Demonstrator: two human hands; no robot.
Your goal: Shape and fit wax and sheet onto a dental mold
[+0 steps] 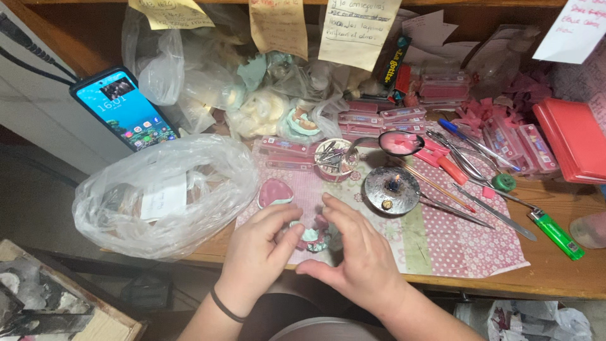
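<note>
Both hands meet at the bench edge: the left hand point(255, 252) and right hand point(360, 252) pinch a small pink-and-teal dental model point(314, 235) between their fingertips, evenly shared. A pink wax plate point(275, 191) lies just beyond the left fingers.

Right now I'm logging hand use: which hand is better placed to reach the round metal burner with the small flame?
The right hand, probably. It sits just below the round metal burner, while the left hand lies farther off. Both hands cup the small teal-and-pink dental model.
</note>
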